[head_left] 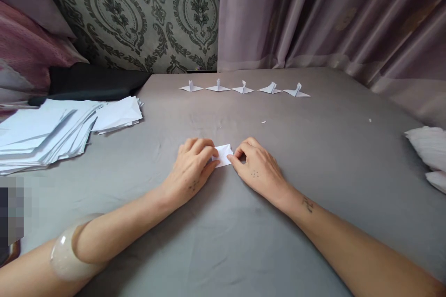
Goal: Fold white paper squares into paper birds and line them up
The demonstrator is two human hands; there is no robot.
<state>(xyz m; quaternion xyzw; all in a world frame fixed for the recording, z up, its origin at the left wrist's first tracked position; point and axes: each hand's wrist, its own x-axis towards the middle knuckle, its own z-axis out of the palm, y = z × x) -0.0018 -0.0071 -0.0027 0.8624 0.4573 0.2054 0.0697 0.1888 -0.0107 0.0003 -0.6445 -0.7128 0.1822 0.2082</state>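
A small folded piece of white paper (223,154) is held between my two hands, low over the grey sheet. My left hand (195,162) grips its left end with thumb and fingers, which cover part of it. At the right edge, the thumb and forefinger of my right hand (259,167) pinch the paper near a corner. Beyond the hands, several folded white paper cranes (243,87) stand in a row with their wings spread.
Stacks of white paper (52,134) lie at the left, with a black cloth (94,81) behind them. Paper scraps (264,122) dot the grey sheet (223,241). A white bundle (427,148) sits at the right edge. Purple curtains (258,14) and a patterned wall (153,14) stand behind.
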